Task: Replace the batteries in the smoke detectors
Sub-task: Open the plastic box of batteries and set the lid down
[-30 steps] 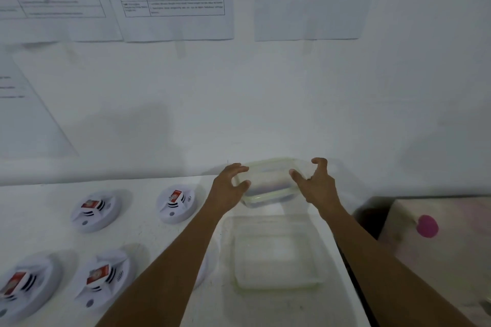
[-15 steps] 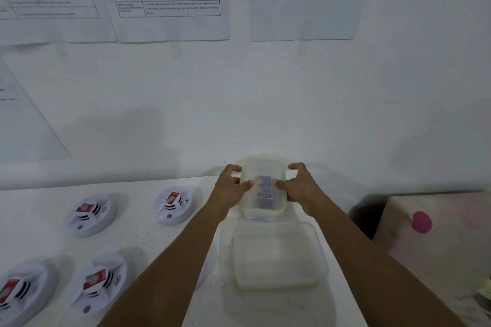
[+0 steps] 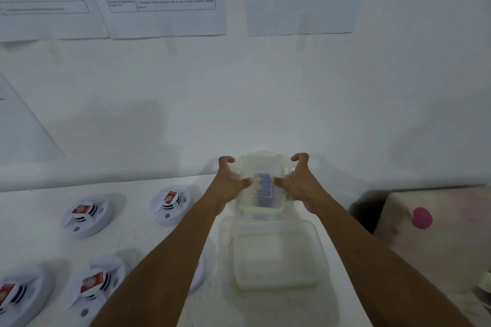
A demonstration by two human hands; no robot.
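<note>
Between your left hand (image 3: 228,188) and your right hand (image 3: 297,186) is the clear container (image 3: 261,210) with a pale green rim. Both thumbs touch it, and a blurred blue block (image 3: 264,184) shows through. Left of your left forearm lie round white smoke detectors (image 3: 170,204), each with a red-labelled battery (image 3: 170,196) on top.

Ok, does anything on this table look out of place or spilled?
Nothing spilled. The small clear container looks tipped up towards the camera, held between the left hand and right hand, with blue items inside.
</note>
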